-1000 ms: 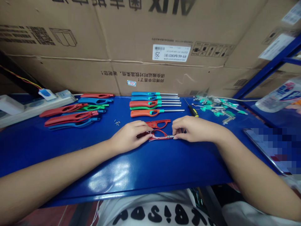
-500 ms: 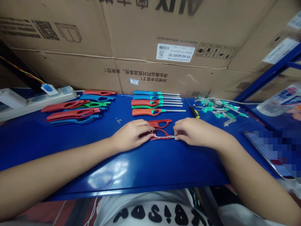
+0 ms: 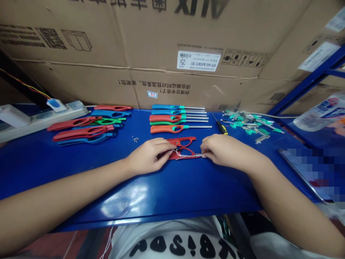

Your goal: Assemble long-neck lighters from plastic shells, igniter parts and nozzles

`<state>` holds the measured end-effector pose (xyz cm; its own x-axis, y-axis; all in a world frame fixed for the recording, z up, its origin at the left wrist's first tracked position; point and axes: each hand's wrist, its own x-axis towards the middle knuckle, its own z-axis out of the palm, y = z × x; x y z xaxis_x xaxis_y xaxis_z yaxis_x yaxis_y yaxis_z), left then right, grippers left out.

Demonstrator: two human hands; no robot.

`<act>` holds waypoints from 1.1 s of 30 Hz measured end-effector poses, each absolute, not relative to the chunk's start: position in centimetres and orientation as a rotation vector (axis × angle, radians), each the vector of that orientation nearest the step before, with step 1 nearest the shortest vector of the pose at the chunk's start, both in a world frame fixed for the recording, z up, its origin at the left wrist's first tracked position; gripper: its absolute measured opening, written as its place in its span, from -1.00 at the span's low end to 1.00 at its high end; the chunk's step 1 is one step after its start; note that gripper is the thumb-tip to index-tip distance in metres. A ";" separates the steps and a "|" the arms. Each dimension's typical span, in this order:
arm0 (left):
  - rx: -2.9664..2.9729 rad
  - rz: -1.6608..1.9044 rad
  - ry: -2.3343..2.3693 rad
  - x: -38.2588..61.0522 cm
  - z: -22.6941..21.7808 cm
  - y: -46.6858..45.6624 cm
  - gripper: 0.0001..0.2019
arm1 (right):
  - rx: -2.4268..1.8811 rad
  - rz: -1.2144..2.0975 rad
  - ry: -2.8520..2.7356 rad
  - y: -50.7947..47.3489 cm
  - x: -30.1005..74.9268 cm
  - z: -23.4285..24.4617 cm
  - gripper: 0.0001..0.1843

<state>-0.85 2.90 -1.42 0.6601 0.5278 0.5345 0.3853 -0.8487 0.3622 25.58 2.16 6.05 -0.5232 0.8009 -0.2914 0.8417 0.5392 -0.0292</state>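
Observation:
A red half shell of a long-necked gas lighter (image 3: 187, 148) lies open on the blue table, with thin white wires (image 3: 184, 154) running across its trigger ring. My left hand (image 3: 151, 154) is closed at the shell's handle end, its fingertips at the wires and a small black part; the exact grip is partly hidden. My right hand (image 3: 223, 149) pinches the thin metal tube (image 3: 198, 155) at the shell's front end. Just behind lies a second red half shell (image 3: 185, 141), its left end covered by my left hand.
Assembled lighters (image 3: 167, 129) line the back centre. Several handle shells (image 3: 81, 133) lie at left by a power strip (image 3: 72, 109). Small screws (image 3: 135, 139), a screwdriver (image 3: 222, 128), green and metal lighter parts (image 3: 249, 124) and a phone (image 3: 302, 176) surround the hands. A cardboard box (image 3: 107, 72) stands behind.
My right hand has shifted slightly right at the metal tube. My left hand stays nearly in place by the wires. The view has drifted a little.

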 end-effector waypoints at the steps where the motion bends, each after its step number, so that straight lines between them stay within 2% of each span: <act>1: 2.655 0.969 0.755 -0.8 -1.4 2.9 -0.75 | 1.377 -0.251 2.539 2.2 25.6 6.1 -0.81; 10: 2.640 0.939 0.753 -0.9 -1.2 3.2 -0.86 | 1.370 -0.309 2.602 2.4 26.3 5.7 -0.81; 24: 2.715 0.903 0.809 -1.0 -1.6 2.9 -0.80 | 1.360 -0.298 2.603 2.3 26.2 5.9 -0.81; 33: 2.967 0.697 1.001 -0.6 -0.6 1.2 -0.72 | 1.367 -0.300 2.594 2.4 26.1 5.9 -0.82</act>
<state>-0.57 1.21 -0.56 0.7112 0.5623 0.4219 0.5911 -0.8032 0.0742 26.14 2.40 5.91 -0.5551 0.7889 -0.2638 0.8282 0.5535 -0.0874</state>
